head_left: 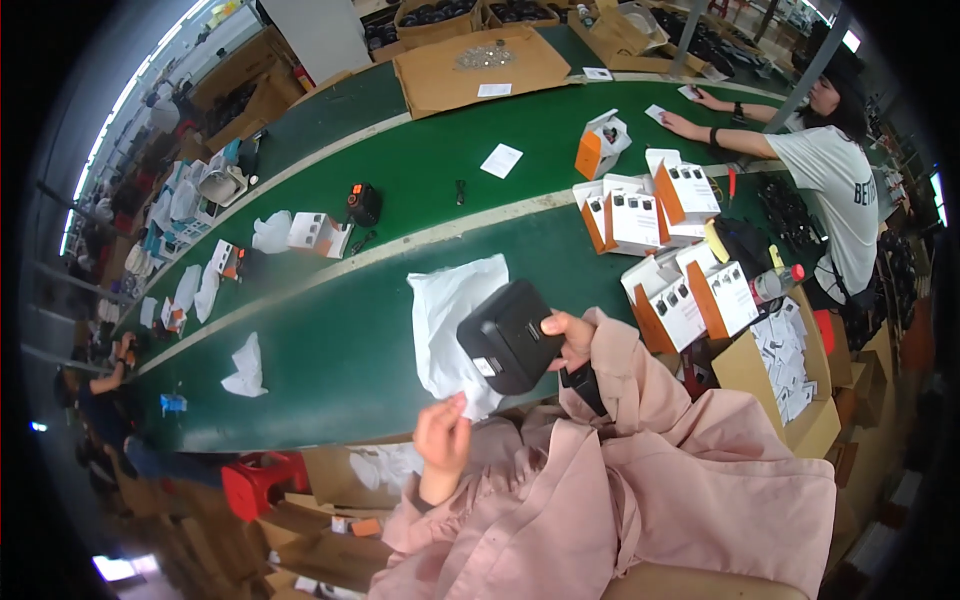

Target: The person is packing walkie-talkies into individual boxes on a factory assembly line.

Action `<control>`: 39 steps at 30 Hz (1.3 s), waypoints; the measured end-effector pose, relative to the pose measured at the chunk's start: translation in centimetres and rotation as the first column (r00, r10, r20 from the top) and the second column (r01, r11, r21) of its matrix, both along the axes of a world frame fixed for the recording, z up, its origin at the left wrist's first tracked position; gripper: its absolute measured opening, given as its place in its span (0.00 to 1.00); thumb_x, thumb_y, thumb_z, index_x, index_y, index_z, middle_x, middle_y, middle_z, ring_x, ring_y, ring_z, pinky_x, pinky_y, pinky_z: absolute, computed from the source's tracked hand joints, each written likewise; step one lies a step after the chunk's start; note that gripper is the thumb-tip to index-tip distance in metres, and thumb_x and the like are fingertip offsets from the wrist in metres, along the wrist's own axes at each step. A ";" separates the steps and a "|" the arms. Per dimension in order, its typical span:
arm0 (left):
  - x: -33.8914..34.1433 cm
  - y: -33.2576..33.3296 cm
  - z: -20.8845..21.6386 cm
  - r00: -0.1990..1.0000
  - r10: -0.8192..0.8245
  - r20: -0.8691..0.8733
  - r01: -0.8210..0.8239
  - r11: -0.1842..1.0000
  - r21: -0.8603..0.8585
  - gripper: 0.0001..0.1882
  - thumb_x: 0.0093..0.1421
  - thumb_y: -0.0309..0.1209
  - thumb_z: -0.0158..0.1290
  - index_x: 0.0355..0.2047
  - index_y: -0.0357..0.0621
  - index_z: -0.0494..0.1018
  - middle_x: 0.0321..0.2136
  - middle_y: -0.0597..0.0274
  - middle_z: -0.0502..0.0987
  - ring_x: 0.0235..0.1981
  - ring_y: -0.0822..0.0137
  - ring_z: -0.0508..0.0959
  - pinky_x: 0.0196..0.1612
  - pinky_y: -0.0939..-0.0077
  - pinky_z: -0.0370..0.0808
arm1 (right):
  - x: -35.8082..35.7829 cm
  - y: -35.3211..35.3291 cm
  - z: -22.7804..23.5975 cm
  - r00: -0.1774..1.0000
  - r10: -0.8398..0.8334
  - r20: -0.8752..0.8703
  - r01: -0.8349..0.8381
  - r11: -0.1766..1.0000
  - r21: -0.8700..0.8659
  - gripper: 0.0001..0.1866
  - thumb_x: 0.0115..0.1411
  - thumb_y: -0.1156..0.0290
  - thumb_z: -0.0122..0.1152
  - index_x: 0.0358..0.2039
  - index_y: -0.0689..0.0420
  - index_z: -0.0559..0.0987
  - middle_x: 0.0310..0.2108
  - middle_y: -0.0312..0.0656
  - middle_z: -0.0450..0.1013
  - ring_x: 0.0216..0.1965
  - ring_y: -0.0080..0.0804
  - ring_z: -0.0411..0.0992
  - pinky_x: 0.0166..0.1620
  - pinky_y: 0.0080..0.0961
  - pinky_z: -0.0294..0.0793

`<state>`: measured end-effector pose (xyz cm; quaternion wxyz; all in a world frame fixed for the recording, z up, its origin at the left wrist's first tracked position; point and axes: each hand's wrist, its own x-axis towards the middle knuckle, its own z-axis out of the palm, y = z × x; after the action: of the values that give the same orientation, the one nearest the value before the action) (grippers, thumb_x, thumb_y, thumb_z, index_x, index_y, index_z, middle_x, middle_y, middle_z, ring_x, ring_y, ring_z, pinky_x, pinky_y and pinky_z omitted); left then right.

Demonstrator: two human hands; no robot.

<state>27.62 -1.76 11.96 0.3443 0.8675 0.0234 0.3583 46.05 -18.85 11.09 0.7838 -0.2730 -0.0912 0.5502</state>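
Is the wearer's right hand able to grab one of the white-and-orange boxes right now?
Probably not: the right hand holds a black device, though the boxes stand near its sleeve.

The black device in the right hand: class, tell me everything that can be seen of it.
The black device is boxy, with rounded corners and a dark shell that looks like smooth plastic. A small white label sits near its lower-left corner; other small details are too fine to make out. It is held tilted in the right hand, thumb on the face in view, in front of a white bag; whether they touch is unclear.
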 end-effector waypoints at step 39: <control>4.3 -1.1 -7.0 0.929 -0.281 0.240 -0.019 -0.684 -0.729 0.22 0.64 0.43 0.35 0.50 0.41 0.65 0.50 0.50 0.69 0.51 0.49 0.69 0.54 0.54 0.66 | -5.3 -9.3 7.8 -0.272 0.509 0.816 0.106 0.859 -0.500 0.26 0.40 0.68 0.66 0.43 0.60 0.72 0.62 0.26 0.53 0.35 0.37 0.65 0.36 0.27 0.74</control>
<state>31.87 -2.86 4.96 0.9748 0.0603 0.2143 -0.0123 40.79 -28.14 18.93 0.2245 -0.7224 -0.6010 0.2579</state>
